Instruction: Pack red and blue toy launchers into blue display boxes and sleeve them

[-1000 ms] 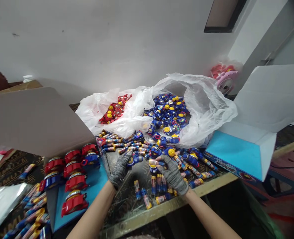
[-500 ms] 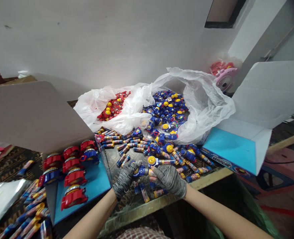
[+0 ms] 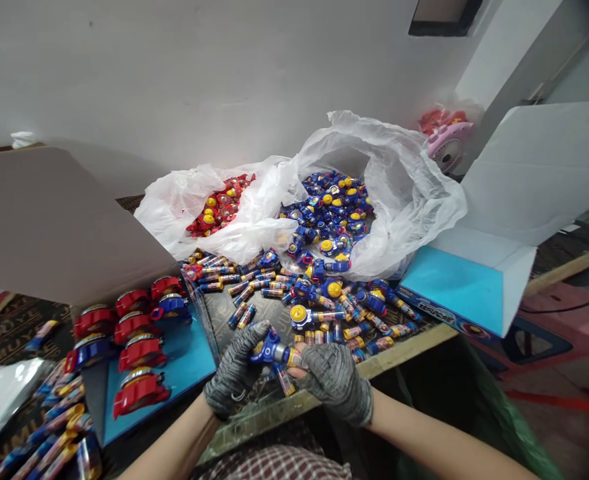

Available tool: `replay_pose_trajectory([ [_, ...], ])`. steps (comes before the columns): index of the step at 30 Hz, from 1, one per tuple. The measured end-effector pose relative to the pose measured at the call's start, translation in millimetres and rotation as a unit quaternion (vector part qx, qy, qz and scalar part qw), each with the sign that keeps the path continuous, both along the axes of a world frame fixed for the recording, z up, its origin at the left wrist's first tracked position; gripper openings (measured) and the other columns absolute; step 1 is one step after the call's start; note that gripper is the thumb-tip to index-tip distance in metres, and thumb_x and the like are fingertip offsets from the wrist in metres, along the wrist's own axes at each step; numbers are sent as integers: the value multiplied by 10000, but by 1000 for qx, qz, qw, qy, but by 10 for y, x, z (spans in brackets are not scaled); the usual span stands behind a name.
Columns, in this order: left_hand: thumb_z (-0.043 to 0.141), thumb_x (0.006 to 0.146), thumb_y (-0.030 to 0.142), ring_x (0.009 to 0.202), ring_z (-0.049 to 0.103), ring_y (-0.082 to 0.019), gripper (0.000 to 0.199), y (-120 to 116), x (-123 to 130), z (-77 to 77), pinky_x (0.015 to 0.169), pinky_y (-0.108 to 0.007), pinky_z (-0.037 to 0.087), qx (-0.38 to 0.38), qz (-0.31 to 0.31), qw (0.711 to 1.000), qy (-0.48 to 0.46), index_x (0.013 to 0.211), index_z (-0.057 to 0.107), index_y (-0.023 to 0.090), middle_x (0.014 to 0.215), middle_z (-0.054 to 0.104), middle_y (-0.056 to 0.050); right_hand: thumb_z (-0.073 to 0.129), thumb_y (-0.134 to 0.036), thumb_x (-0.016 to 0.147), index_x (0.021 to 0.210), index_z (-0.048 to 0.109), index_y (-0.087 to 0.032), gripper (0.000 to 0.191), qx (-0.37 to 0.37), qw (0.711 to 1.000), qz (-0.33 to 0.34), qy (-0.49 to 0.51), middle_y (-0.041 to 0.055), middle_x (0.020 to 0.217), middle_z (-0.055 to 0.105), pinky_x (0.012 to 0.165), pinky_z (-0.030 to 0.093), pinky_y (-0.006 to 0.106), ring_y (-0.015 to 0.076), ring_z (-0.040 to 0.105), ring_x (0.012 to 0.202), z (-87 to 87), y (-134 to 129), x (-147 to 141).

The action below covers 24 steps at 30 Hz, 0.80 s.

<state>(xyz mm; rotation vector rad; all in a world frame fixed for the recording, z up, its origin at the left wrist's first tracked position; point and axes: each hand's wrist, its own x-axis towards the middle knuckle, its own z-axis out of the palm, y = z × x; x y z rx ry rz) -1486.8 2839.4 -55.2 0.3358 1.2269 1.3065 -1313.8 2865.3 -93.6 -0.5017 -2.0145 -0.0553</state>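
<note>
Both my hands wear grey knit gloves and meet at the table's near edge. My left hand [image 3: 234, 373] grips the blue toy [image 3: 270, 350] by its round head. My right hand [image 3: 335, 381] closes around the small tube [image 3: 294, 360] fixed at the toy's other end. Just beyond my hands lie several loose tubes [image 3: 247, 290] and blue toys with yellow caps [image 3: 304, 315] scattered on the table.
A clear plastic bag [image 3: 404, 193] holds several blue toys, another bag [image 3: 179, 200] holds red ones. An open blue-lined box [image 3: 189, 360] at left holds red and blue toys [image 3: 139, 350]. A second open box [image 3: 454, 287] stands at right. More tubes [image 3: 49, 440] lie lower left.
My hands have drawn back from the pile toward me, carrying the blue toy and a tube, and brought them together near the table's edge. The view tilted down a little.
</note>
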Motion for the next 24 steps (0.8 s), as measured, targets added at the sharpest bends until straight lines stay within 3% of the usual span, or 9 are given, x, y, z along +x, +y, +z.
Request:
replay_pose_trajectory([
  [2,793,655,378,617,552,-106,305,-19,-12,27,543,-217,455,-14,7,1000,7,841,696,156,783,658,-17,469,-288,992,980,616,-134,213,-3,1000,17,6,86,816,729,596,518,271,171,687,695,32,20,0],
  [5,808,625,342,674,549,-115,275,-14,-17,94,654,-232,484,84,14,990,111,771,673,153,770,640,-3,477,-326,985,936,646,-116,274,-37,999,16,8,98,780,727,580,526,276,182,683,659,20,45,-8],
  [7,791,635,365,654,528,-124,267,8,-31,124,644,-244,472,130,-16,974,184,694,646,149,710,616,-2,474,-397,977,787,658,-145,365,-190,981,31,17,66,675,700,516,506,256,165,648,568,-10,52,-22],
  [9,766,661,397,633,508,-130,280,44,-68,114,624,-254,453,140,-54,961,232,664,635,150,675,595,-3,408,-446,988,626,622,-178,499,-405,909,94,-6,13,515,609,427,450,217,118,543,426,-40,63,-41],
  [11,769,664,391,628,494,-127,278,96,-124,63,614,-250,437,139,-78,952,261,660,630,150,669,578,1,295,-438,1013,609,627,-193,578,-536,832,140,-32,-20,426,519,351,383,196,92,415,328,-69,86,-62],
  [12,772,663,386,626,488,-124,277,127,-155,29,608,-245,431,138,-81,950,267,660,625,151,669,569,4,297,-440,1008,686,665,-193,547,-549,824,139,-25,-19,451,540,349,387,198,95,416,333,-86,104,-73],
  [15,737,697,422,625,492,-123,299,222,-229,-63,596,-241,433,133,-62,956,252,678,608,154,684,569,2,499,-475,919,911,695,-193,344,-481,872,70,50,26,698,679,496,511,239,139,591,546,-143,168,-105],
  [19,737,699,415,634,508,-122,285,308,-237,-61,617,-240,451,130,-79,959,238,698,622,154,699,586,-1,443,-438,954,816,692,-221,358,-456,884,92,43,13,659,673,650,570,286,159,639,617,-198,235,-129],
  [24,719,722,367,756,595,-177,219,597,-215,40,732,-283,493,174,-147,947,229,791,696,161,826,674,-46,523,-477,914,956,697,-223,311,-451,886,72,72,48,926,736,787,584,328,204,696,836,-302,465,-39],
])
